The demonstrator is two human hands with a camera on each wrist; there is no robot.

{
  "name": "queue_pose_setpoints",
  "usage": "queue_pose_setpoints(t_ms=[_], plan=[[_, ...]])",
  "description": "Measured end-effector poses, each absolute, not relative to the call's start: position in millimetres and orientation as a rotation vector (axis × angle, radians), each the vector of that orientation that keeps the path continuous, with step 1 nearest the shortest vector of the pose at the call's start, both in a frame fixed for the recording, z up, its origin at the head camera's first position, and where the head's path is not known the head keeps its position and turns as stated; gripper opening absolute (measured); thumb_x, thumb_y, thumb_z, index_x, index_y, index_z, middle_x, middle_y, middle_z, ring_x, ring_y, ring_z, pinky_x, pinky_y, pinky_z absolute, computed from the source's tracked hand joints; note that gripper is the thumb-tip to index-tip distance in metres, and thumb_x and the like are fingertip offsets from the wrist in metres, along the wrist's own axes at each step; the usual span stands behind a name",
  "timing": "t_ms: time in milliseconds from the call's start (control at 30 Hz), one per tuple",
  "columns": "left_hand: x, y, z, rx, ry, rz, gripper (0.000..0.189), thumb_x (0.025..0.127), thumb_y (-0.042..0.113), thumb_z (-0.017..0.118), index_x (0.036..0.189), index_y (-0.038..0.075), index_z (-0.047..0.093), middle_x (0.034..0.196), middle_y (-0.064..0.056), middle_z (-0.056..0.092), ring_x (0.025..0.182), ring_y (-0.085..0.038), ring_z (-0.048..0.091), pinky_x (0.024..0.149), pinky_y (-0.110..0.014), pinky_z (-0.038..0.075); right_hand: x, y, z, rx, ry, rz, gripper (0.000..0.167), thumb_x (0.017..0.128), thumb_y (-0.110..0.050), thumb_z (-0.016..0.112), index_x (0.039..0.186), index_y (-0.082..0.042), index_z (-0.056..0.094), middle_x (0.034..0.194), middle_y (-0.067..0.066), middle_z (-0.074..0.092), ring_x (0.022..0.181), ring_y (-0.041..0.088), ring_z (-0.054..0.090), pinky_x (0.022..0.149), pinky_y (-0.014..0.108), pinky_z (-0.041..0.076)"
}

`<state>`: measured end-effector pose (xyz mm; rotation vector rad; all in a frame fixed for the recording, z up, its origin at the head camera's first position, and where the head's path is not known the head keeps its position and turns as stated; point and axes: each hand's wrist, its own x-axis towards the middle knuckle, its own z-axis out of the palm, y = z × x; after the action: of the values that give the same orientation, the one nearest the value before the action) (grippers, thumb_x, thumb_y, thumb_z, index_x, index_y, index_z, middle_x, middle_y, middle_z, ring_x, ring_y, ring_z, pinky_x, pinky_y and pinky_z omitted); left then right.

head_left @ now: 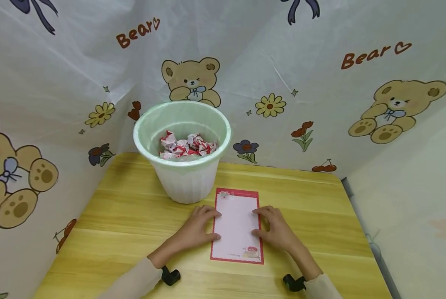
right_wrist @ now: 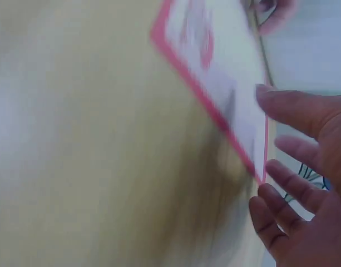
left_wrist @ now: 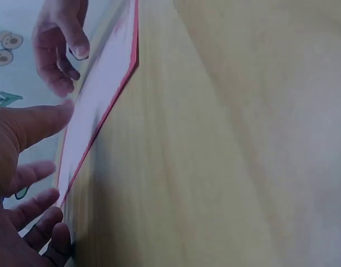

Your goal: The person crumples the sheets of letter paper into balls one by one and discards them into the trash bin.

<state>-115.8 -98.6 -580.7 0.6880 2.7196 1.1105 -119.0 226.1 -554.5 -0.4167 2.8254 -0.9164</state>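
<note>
A sheet of pale pink notepaper (head_left: pixel 235 226) with a red border lies flat on the table, a small printed picture at its lower right. At its left edge is my left hand (head_left: pixel 197 227), thumb and fingertips reaching onto the border. My right hand (head_left: pixel 276 227) mirrors it at the right edge. Both hands have thumb and fingers spread apart, not closed round the paper. In the left wrist view the left thumb (left_wrist: pixel 45 123) hovers at or over the paper (left_wrist: pixel 100 94); contact is hard to tell. The right wrist view shows the right thumb (right_wrist: pixel 292 108) likewise by the paper (right_wrist: pixel 226 83), slightly blurred.
A pale green and white bin (head_left: pixel 187 178) stands behind the sheet, to the left, holding several crumpled red and white paper balls (head_left: pixel 181 147). The yellow wood-grain table (head_left: pixel 305 199) meets a bear-print cloth (head_left: pixel 245 54) at the back and sides.
</note>
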Motion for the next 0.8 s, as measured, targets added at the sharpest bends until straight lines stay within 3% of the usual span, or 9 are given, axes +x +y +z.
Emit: queue_pose_setpoints(t_ms=[133,267,600,800], plan=[[-123.4,-98.2,-579.9,0.680,2.719,1.038,0.080,0.082,0.037,0.093,0.150,0.013,0.061,0.154,-0.007,0.055,0.138,-0.028,0.046,0.119,-0.055,0.043,-128.0,237.1,-556.2,-0.500,2.767,-0.885,0.071,0.082,-0.035,0.095,0.144,-0.016,0.066,0.147,0.006,0.061,0.128,0.025,0.050,0.104,0.048,0.053],[-129.1,-99.1,-579.2,0.716,2.725,0.974,0.086,0.079,0.038,0.095,0.152,0.010,0.059,0.155,-0.008,0.055,0.141,-0.031,0.046,0.124,-0.059,0.038,-129.9,240.6,-555.6,-0.559,2.727,-0.827,0.083,0.078,-0.043,0.097,0.149,-0.016,0.062,0.153,0.007,0.056,0.130,0.026,0.044,0.104,0.048,0.051],[-137.0,-96.0,-576.8,0.726,2.719,0.839,0.104,0.069,0.054,0.100,0.154,0.012,0.056,0.157,-0.006,0.052,0.142,-0.029,0.044,0.125,-0.055,0.040,-137.2,239.5,-551.4,-0.588,2.742,-0.643,0.097,0.073,-0.049,0.098,0.154,-0.015,0.056,0.156,0.007,0.053,0.132,0.029,0.043,0.109,0.053,0.053],[-139.4,-91.9,-571.4,0.738,2.719,0.795,0.104,0.068,0.050,0.102,0.153,0.012,0.055,0.155,-0.006,0.051,0.139,-0.028,0.045,0.123,-0.053,0.042,-139.1,240.7,-552.3,-0.579,2.737,-0.636,0.099,0.073,-0.050,0.098,0.155,-0.015,0.054,0.157,0.008,0.052,0.135,0.031,0.043,0.111,0.055,0.052]])
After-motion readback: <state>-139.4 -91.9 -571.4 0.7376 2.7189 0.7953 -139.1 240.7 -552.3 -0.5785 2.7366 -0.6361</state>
